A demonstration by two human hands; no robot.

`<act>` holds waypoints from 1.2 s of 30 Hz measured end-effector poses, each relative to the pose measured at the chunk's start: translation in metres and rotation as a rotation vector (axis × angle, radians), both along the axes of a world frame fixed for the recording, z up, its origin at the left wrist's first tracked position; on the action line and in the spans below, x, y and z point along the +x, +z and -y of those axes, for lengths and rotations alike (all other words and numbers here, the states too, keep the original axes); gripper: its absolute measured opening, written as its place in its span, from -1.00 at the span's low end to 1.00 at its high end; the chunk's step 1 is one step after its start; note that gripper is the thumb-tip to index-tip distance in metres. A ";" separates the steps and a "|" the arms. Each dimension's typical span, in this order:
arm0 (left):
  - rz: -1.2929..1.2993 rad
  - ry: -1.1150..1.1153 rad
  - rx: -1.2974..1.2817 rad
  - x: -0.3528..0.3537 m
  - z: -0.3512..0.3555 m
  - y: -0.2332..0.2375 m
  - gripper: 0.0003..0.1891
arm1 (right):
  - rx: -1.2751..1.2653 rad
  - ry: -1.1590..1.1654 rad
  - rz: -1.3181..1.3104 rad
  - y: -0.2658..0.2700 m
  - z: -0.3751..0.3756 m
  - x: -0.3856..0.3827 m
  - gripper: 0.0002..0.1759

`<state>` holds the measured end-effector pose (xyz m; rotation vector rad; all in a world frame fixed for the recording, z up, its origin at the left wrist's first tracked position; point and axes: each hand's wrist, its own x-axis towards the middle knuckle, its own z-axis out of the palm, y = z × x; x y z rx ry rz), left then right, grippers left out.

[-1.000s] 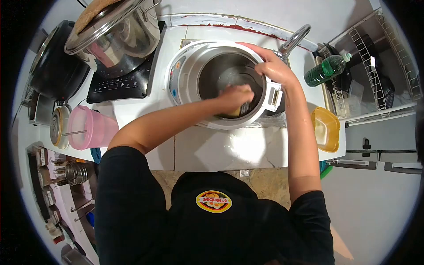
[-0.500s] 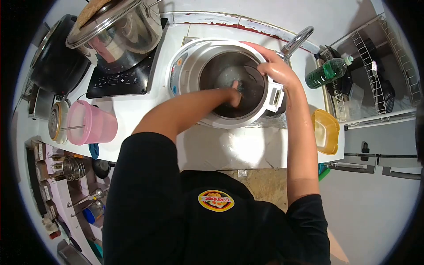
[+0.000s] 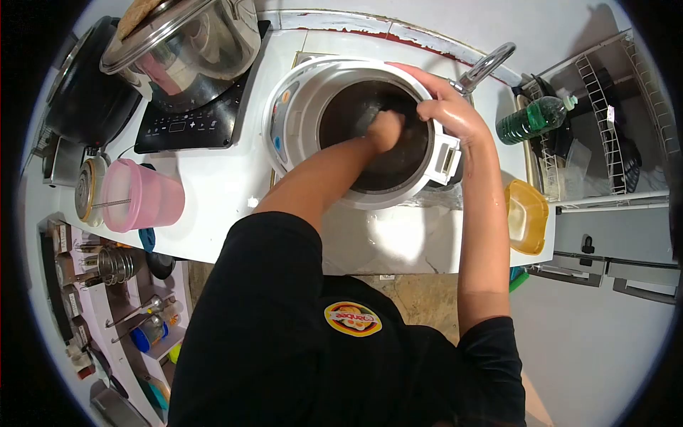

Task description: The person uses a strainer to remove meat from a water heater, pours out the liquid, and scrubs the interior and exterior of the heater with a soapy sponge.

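Observation:
A white rice cooker (image 3: 293, 117) stands without a lid on the counter, with a row of coloured buttons on its left side. Its dark round inside (image 3: 341, 117) looks wet. My left hand (image 3: 386, 131) reaches down into it, near the right part of the inside; its fingers are hidden in the dark, and I cannot make out anything in them. Wet and shiny, my right hand (image 3: 448, 107) is closed on the rim at the upper right, thumb on the inner edge and fingers over the outside, just above the white hinge part (image 3: 445, 158).
A chrome faucet (image 3: 487, 65) rises behind the right hand. To the left are a steel pot (image 3: 192, 53) on an induction cooker (image 3: 181, 129) and a pink container (image 3: 146, 196). A yellow basin (image 3: 527, 217), a green bottle (image 3: 532, 122) and a wire rack (image 3: 597, 121) are on the right.
My left hand has moved up and to the right inside the rice cooker, and its thumb no longer shows. The right hand keeps its hold on the rim.

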<state>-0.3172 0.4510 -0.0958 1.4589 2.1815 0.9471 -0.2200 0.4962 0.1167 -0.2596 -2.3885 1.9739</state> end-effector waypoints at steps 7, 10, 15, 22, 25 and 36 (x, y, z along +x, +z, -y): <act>-0.119 -0.307 -0.239 0.012 0.025 0.005 -0.79 | 0.027 -0.032 -0.007 0.004 0.005 0.002 -0.21; -0.418 -0.351 -0.314 0.005 0.030 0.049 -0.80 | 0.048 -0.023 -0.009 0.006 0.001 0.000 -0.22; -0.527 -0.303 -0.152 0.002 0.018 0.068 -0.65 | 0.048 -0.034 0.016 0.007 0.004 0.003 -0.21; -0.436 -0.442 -0.439 0.001 0.013 0.005 -0.37 | 0.022 -0.029 0.003 -0.002 -0.002 0.002 -0.20; -0.423 -0.486 -0.820 0.002 0.017 0.020 -0.44 | 0.018 -0.043 0.014 0.004 0.001 0.005 -0.22; -0.654 -0.493 -0.762 0.013 0.034 0.038 -0.54 | 0.124 -0.004 0.019 -0.001 -0.008 0.006 -0.19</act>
